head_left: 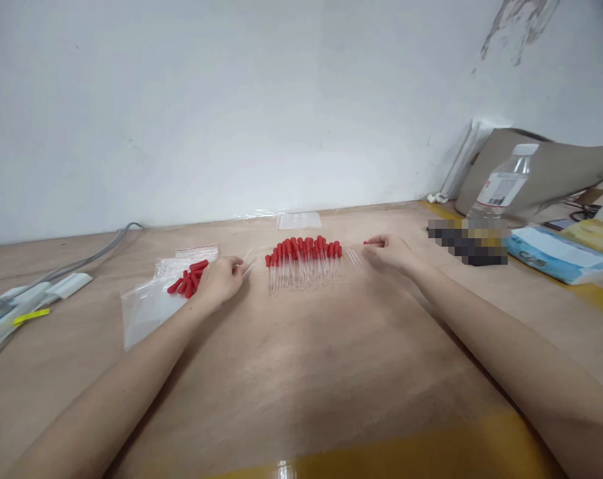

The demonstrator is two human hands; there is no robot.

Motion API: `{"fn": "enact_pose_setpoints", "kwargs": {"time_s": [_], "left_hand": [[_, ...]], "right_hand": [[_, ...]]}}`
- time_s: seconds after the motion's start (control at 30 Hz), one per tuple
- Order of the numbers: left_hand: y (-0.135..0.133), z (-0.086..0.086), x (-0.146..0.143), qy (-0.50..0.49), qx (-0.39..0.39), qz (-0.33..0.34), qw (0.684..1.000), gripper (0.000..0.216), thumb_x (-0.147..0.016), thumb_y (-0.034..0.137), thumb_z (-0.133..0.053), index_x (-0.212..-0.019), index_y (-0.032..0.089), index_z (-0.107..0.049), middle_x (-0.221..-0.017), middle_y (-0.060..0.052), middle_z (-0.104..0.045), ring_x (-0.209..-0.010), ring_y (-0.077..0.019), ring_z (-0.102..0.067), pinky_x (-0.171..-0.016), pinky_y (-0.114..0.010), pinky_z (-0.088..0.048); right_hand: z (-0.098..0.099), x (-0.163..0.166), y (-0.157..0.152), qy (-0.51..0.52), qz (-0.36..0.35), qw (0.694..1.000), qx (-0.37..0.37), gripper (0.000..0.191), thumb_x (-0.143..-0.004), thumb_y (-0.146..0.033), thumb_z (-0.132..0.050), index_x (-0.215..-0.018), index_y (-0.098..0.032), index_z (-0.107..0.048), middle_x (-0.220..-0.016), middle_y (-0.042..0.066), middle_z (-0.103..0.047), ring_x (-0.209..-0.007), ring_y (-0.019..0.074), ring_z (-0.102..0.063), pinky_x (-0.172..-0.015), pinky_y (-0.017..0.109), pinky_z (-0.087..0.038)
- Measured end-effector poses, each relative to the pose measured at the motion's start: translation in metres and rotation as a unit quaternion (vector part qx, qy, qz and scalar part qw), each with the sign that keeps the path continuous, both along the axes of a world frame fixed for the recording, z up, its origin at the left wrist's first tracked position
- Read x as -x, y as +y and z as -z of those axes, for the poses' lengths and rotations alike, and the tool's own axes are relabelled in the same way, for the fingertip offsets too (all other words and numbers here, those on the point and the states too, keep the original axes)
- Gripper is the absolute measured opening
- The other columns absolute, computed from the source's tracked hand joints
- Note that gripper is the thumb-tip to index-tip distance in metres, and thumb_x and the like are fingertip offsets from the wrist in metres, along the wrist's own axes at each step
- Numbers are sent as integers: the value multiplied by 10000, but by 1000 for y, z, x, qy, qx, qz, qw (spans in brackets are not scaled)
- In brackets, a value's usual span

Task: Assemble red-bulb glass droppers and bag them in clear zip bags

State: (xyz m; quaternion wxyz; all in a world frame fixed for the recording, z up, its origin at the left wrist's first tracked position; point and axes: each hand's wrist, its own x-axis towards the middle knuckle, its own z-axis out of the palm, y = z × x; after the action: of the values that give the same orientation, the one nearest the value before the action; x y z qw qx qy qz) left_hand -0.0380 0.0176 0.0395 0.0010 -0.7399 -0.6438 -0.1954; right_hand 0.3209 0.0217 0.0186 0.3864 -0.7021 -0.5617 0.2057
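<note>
Droppers [309, 249] are lying side by side in a crowded row at the middle of the table [301, 372], red ends pointing far and clear stems pointing near. Just left of the row, the left hand [220, 279] is gripping thin tubes [249, 269] between closed fingers, their ends sticking out to the right. Right of the row, the right hand [390, 251] is pinching a red piece [365, 243], probably a cap, though the fingertips are hiding most of it. Loose tubes [354, 259] are lying between the row and the right hand.

Red caps [184, 285] are resting on clear bags [149, 316] just beside the left hand. A small bag [299, 221] is lying flat near the wall [281, 106]. At the far right, a bottle [504, 187] is standing near a tissue pack [564, 256]. At the left, a power strip [16, 313] is lying beside a grey cable [99, 255]. Yellow tape [381, 458] is running along the near edge.
</note>
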Motion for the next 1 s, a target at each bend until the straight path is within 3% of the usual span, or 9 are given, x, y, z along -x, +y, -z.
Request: {"fn": "enact_pose_setpoints", "kwargs": {"time_s": [0.13, 0.23, 0.33, 0.43, 0.8, 1.0], "left_hand": [[-24, 8, -28, -52, -128, 153, 979, 229, -852, 253, -396, -934, 157, -587, -885, -63, -594, -831, -182, -565, -743, -286, -444], [-42, 21, -47, -76, -149, 271, 948, 206, -874, 216, -382, -953, 158, -563, -925, -62, -563, -860, -157, -546, -773, -272, -441], [-48, 32, -54, -87, -131, 327, 932, 186, -886, 192, -378, -975, 172, -539, -920, -50, -572, -851, -144, -546, -765, -268, -445], [-46, 35, -53, -94, -126, 326, 932, 172, -888, 192, -387, -983, 176, -530, -912, -46, -583, -837, -145, -552, -758, -278, -451], [-43, 37, -52, -91, -153, 366, 913, 231, -871, 143, -395, -1036, 166, -555, -939, -62, -618, -845, -144, -587, -763, -280, -485], [-41, 38, -49, -75, -179, 401, 895, 306, -854, 105, -382, -1090, 173, -564, -935, -68, -636, -827, -142, -612, -723, -271, -514]], "right_hand": [[5, 32, -11, -19, -13, 974, -225, 216, -757, -279, -538, -872, -134, -650, -824, 78, -606, -677, 140, -544, -670, 292, -453], [11, 63, -32, -29, -135, 941, -308, 190, -803, -259, -501, -901, -164, -633, -844, 73, -588, -751, 157, -548, -690, 305, -464], [17, 82, -50, -67, -265, 910, -311, 183, -830, -221, -478, -946, -187, -615, -860, 70, -581, -799, 163, -543, -715, 316, -465], [20, 86, -58, -88, -313, 897, -298, 188, -843, -209, -463, -958, -180, -608, -872, 74, -570, -778, 154, -538, -684, 303, -467], [19, 87, -60, -45, -371, 883, -284, 185, -853, -205, -453, -969, -184, -595, -893, 58, -611, -828, 140, -567, -747, 289, -468], [24, 87, -59, -47, -359, 891, -274, 129, -835, -225, -489, -882, -186, -601, -811, 30, -637, -747, 128, -582, -683, 260, -471]]}}
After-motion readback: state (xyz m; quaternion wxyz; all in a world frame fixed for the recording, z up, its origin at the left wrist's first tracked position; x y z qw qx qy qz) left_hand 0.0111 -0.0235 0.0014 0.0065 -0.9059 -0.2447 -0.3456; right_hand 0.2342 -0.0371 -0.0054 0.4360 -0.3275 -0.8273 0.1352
